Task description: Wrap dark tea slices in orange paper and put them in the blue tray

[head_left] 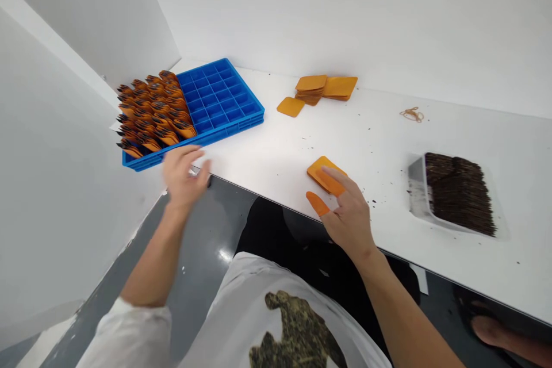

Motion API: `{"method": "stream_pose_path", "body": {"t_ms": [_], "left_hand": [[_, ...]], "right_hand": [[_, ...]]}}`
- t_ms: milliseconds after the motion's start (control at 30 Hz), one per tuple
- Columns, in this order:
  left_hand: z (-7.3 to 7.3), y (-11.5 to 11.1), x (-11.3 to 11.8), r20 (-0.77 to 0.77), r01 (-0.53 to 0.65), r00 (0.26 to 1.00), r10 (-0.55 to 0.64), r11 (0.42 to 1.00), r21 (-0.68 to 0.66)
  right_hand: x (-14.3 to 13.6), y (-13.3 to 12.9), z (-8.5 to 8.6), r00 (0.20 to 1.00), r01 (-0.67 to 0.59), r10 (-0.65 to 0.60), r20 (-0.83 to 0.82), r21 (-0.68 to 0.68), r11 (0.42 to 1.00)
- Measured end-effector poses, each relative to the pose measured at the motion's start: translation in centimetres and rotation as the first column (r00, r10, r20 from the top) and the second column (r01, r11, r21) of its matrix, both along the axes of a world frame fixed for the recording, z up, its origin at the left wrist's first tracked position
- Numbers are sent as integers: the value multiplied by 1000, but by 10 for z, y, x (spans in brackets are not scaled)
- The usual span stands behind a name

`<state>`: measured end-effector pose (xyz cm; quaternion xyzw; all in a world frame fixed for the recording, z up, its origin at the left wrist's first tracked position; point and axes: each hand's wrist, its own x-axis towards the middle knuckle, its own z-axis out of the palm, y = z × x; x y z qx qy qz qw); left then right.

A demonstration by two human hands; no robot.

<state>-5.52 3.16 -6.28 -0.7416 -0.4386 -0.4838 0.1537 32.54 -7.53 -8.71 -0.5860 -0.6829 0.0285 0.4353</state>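
Observation:
My right hand (351, 213), with orange finger cots on thumb and index finger, is over a small stack of orange rounded cards (324, 164). The index fingertip rests on or just above the top card; thumb and finger are apart. At the tray's front edge is my left hand (184, 175), slightly blurred, its fingers loosely bent and apart with nothing visible in them. The blue compartment tray (230, 129) holds many folded orange pieces with dark contents (157, 112) in its left part. Its right compartments show bare blue floors.
Toward the wall lie further stacks of orange cards (311, 85) and a single orange card (290, 106). Rubber bands (413, 114) lie farther right. A clear plastic box (418, 190) holds dark brown, thin layered pieces (461, 195). Dark crumbs dot the white table (267, 155).

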Motion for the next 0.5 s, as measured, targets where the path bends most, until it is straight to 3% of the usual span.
{"method": "stream_pose_path", "body": {"t_ms": [67,133,200,300,400,500], "left_hand": [[12,23,72,-82,66,994,-79,987,-150],[19,55,122,-163,-60,987,10,949,-311],[22,85,148,-238,-229,963,129,856,-463],[15,105,154,-323,-346,929,181,736,-582],[5,96,147,-326,-364,924,201,727,-582],[-2,71,140,-328,-369,921,212,747,-553]], "right_hand": [[2,-6,1,1000,12,-12,-13,18,1000],[7,-15,2,1000,19,-18,-16,33,999],[15,-26,5,999,28,-27,-22,41,999],[27,-43,10,997,70,-68,-39,52,996],[34,-56,14,994,102,-98,-50,78,992],[34,-63,18,995,87,-81,-64,97,992]]}}
